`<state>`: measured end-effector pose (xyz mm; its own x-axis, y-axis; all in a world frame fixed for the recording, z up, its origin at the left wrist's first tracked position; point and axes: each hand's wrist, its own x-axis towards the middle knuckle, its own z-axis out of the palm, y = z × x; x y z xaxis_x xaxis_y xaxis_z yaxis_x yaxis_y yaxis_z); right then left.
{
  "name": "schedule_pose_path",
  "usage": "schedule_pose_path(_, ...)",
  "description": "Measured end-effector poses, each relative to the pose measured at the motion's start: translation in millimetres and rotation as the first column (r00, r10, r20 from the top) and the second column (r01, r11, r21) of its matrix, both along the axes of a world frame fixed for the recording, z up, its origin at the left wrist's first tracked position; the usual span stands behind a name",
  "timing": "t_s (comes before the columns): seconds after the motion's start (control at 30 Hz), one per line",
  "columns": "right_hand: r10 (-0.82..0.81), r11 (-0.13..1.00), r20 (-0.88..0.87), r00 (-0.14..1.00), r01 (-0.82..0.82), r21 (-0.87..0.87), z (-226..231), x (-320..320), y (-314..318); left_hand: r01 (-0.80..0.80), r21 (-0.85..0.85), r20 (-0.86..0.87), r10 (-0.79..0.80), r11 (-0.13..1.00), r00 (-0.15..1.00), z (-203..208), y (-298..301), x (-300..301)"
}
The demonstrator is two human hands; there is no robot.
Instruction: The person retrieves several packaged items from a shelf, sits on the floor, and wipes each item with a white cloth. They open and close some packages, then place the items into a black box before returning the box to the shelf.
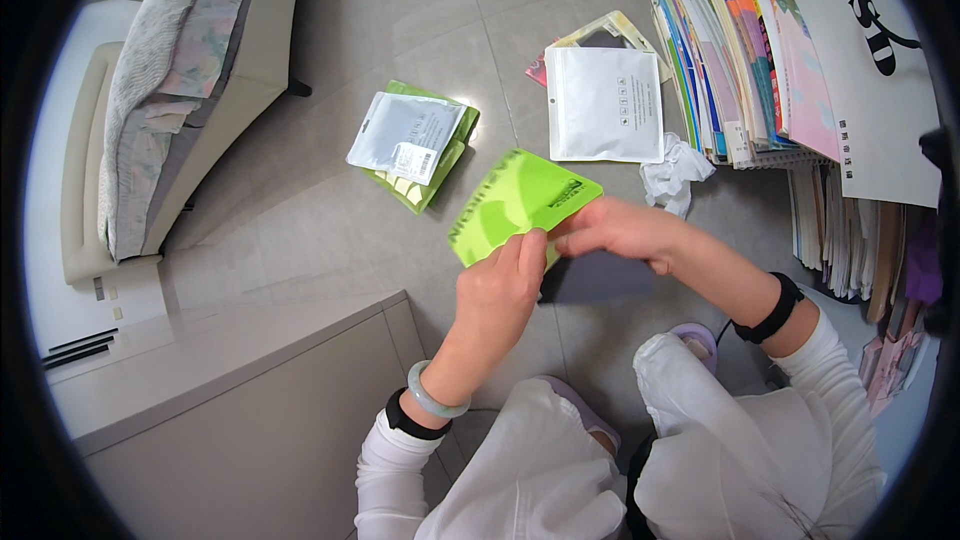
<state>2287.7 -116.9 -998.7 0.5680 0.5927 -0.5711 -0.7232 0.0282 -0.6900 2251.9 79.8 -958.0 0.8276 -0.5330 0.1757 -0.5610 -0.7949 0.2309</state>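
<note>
A bright green flat pouch (525, 202) with dark print is held tilted in front of me. My left hand (503, 285) is closed on its near edge, fingers bent over it. At the pouch's right end, my right hand (622, 232) has its fingers closed around the edge and partly hidden. Directly below my right hand is a dark grey, flat piece (603, 278), blurred, with its upper part covered by the hand. Whether my right hand also grips this piece cannot be told.
On the tiled floor, a white pouch (410, 133) lies over a green packet (418, 197). To the right, another white pouch (605, 105) overlaps more packets, beside crumpled white tissue (675, 175). Books (705, 50) stand at right; a low cabinet (260, 380) is at left, a bed (225, 90) beyond.
</note>
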Motion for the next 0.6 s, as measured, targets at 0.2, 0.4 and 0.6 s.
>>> schedule_pose_path(0.2, -0.120, 0.978, -0.286, 0.951, 0.163, 0.132, -16.2, -0.4, -3.0, -0.016, 0.063, -0.039, 0.018, 0.998, 0.999, -11.6, 4.3, 2.4)
schedule_pose_path(0.4, -0.350, 0.937, -0.102, 0.931, 0.347, -0.047, -15.7, -8.0, 17.9, -0.072, -0.140, -0.093, 0.060, 0.987, 0.994, -16.1, -0.8, 7.6)
schedule_pose_path(0.6, 0.101, 0.857, 0.478, 0.873, 0.168, -0.488, -3.3, -20.1, 25.5, -0.107, -0.202, -0.085, 0.091, 0.974, 0.992, -17.5, -4.3, 13.9)
